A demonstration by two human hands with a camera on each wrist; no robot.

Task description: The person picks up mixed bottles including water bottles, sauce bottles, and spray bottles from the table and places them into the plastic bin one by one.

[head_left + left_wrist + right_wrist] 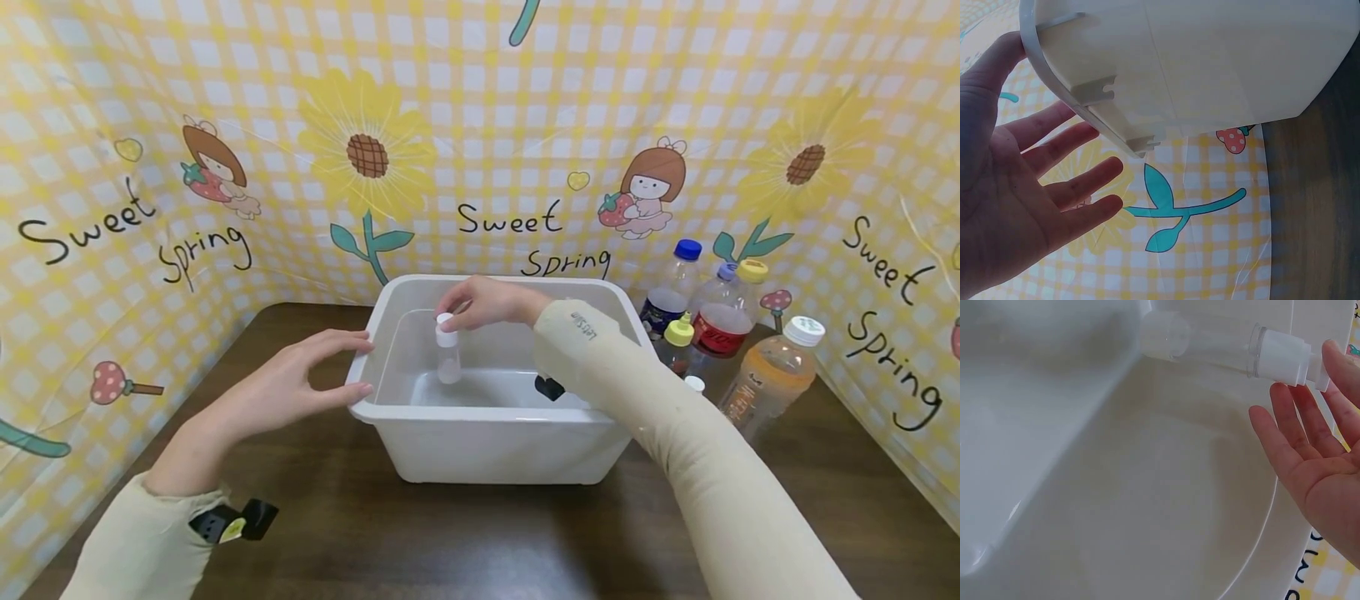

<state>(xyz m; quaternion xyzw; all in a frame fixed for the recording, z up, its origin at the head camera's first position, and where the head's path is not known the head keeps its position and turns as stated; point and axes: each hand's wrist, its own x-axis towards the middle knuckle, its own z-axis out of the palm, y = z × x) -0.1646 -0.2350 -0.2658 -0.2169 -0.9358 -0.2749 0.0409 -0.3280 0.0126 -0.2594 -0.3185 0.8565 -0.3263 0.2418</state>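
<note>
A white plastic tub (495, 450) stands on the table. Inside it, toward the left end, a small clear bottle (449, 365) with a stepped white top is upright, its base down by the tub floor. My right hand (497, 302) reaches in over the tub and pinches that white top between thumb and fingertips; in the right wrist view the other fingers are loosely extended beside the bottle (1219, 347). At the tub's left rim, my left hand (288, 382) rests its thumb and a fingertip, the remaining fingers spread below the rim in the left wrist view.
Right of the tub are several bottles: one blue-capped (684, 267), one red-labelled (722, 325), a small yellow-nozzled one (678, 331) and a large white-capped orange one (776, 371). A yellow checked cloth (487, 100) hangs around a dark wood table (465, 542).
</note>
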